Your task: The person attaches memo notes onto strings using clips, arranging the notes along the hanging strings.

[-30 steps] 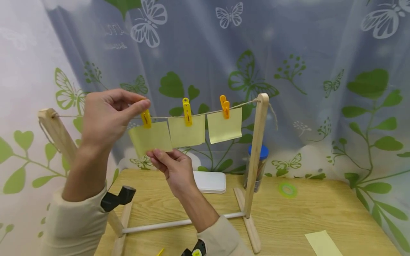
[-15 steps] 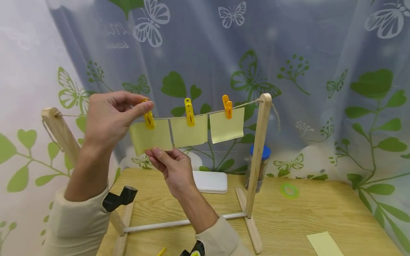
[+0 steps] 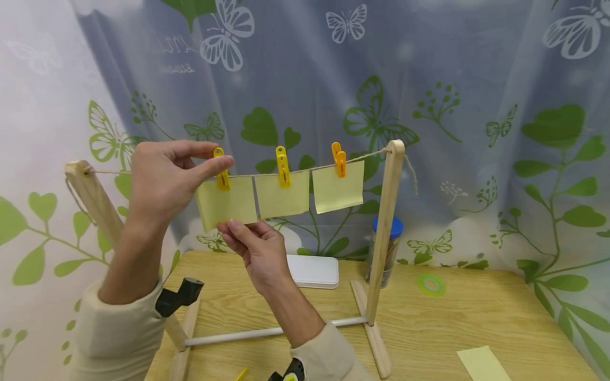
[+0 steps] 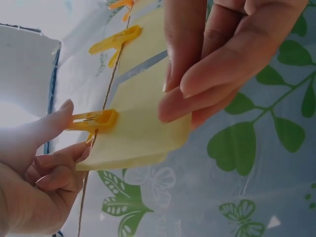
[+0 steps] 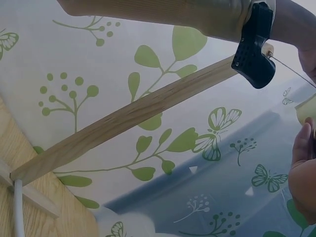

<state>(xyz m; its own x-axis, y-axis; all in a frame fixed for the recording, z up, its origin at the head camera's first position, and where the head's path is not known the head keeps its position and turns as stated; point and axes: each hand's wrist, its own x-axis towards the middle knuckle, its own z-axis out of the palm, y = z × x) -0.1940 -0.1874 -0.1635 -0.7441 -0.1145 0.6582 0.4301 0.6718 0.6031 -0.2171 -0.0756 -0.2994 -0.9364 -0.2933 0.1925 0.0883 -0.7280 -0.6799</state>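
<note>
In the head view my left hand (image 3: pixel 164 180) pinches a yellow clothespin (image 3: pixel 223 180) between thumb and forefinger. That clothespin sits across the twine at the top edge of the left pale yellow paper (image 3: pixel 226 200). In the left wrist view the thumb and forefinger lie on the two handles of the clothespin (image 4: pixel 103 120). My right hand (image 3: pixel 262 254) pinches the lower edge of the same paper. Beside it hang a middle paper (image 3: pixel 283 201) under another yellow clothespin (image 3: pixel 283 166) and a right paper (image 3: pixel 338 193) under an orange clothespin (image 3: pixel 339 161).
The twine runs between two wooden posts (image 3: pixel 386 227), joined low down by a white rod (image 3: pixel 238 336). Behind stand a white box (image 3: pixel 312 271) and a blue-lidded jar (image 3: pixel 383 254). A green tape roll (image 3: pixel 431 284) and a loose paper (image 3: pixel 482 364) lie right on the table.
My left thumb has slid slightly down and right, and more of the clothespin's top shows. The view has shifted slightly. My right hand stays on the paper's lower edge.
</note>
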